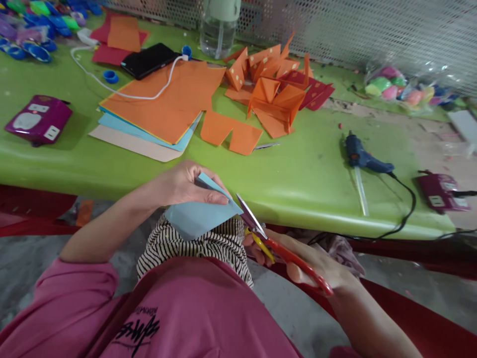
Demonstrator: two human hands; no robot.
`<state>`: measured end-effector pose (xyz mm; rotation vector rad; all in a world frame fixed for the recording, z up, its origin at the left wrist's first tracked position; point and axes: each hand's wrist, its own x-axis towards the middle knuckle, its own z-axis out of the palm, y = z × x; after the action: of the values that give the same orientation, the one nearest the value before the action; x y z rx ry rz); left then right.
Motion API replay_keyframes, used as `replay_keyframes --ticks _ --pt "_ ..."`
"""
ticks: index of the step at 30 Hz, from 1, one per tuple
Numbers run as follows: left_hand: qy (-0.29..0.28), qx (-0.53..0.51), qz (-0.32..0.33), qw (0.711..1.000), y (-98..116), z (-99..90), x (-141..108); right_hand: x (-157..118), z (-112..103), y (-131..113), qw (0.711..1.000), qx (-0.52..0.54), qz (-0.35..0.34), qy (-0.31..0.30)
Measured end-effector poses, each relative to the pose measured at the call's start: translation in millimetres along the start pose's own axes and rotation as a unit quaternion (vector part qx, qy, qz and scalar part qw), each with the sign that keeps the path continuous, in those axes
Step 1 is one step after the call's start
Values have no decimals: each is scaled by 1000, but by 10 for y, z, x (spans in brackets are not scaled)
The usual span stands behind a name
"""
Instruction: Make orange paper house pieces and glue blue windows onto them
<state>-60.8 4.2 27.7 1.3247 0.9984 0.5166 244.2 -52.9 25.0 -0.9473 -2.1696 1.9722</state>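
Blue paper (pixel 201 219): pale, plain and folded, it is hanging above the lap, on the near side of the orange stack (pixel 156 114); one corner is pointing right and a narrow flap is rising by the thumb.
Handling: it is looking light, thin and easily bent, probably not slippery; the folded edge, pinched a little back from the point, is seeming the firmest place to hold.
Left hand (pixel 182 184): it is pinching the fold between thumb and fingers, nearer the body than the stack.
Right hand (pixel 316 263): it is grasping the scissors (pixel 286 258) by their red and yellow handles, nearer and to the right of the stack.
Blades: they are standing apart at the paper's tip; whether they are touching it, one cannot tell.
Notched orange piece (pixel 244 141): it is lying flat, just right of the stack's near corner.
Glue gun (pixel 367 159): it is resting well to the stack's right.
Phone (pixel 151 57): it is lying at the stack's far edge.
Bottle (pixel 218 37): it is standing beyond the stack.
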Motion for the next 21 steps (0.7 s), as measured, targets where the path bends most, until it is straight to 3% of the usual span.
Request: replay_keyframes --ticks 6,14,21 --pt "11 82 -4 997 44 -44 -28 20 17 -31 997 73 32 16" --pt "7 108 -10 994 77 -59 -59 44 -11 4 998 63 14 22" --pt "-6 112 -7 994 54 -78 -67 34 15 49 996 73 39 21"
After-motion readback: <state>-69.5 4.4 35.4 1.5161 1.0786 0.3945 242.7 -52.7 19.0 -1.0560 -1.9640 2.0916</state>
